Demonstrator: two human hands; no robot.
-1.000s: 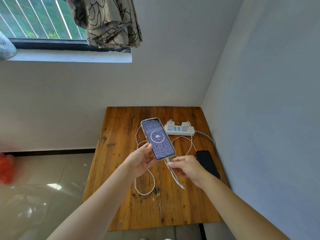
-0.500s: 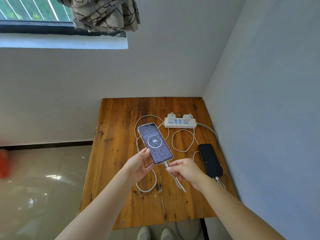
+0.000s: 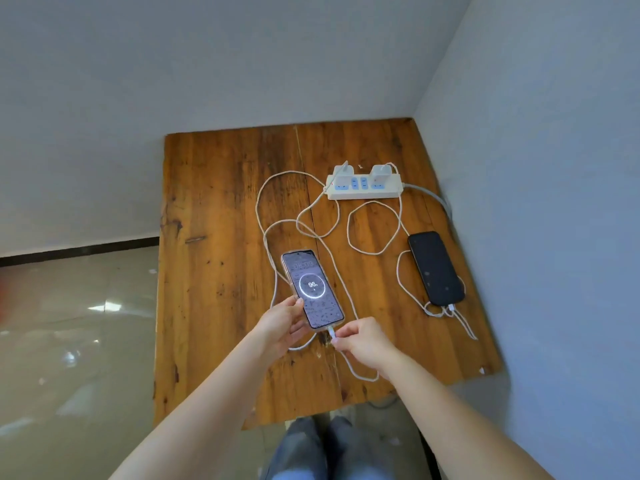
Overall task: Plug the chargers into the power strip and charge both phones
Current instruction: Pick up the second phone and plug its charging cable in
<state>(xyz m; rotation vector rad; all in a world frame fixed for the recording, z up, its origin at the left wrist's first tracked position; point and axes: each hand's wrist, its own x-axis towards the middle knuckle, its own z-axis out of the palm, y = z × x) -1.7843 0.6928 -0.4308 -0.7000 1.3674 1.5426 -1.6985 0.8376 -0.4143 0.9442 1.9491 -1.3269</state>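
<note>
A lit phone (image 3: 312, 288) showing a 96% charge ring is held low over the wooden table (image 3: 214, 216) by my left hand (image 3: 282, 325), which grips its lower left edge. My right hand (image 3: 360, 341) pinches the white cable plug (image 3: 332, 336) seated at the phone's bottom. A white power strip (image 3: 365, 188) lies at the back with two white chargers (image 3: 381, 171) plugged in. A dark phone (image 3: 435, 268) lies flat at the right, its white cable (image 3: 372, 230) plugged into its near end.
Walls close the table in behind and on the right. Loose white cable loops (image 3: 277, 216) spread across the table's middle. The strip's grey cord (image 3: 433, 199) runs off the right edge. Shiny tiled floor (image 3: 76, 323) lies to the left; my legs (image 3: 311, 452) stand at the front edge.
The view has tilted down; the window has left the frame. The lit phone has come down from raised and tilted to low over the table, both hands still on it.
</note>
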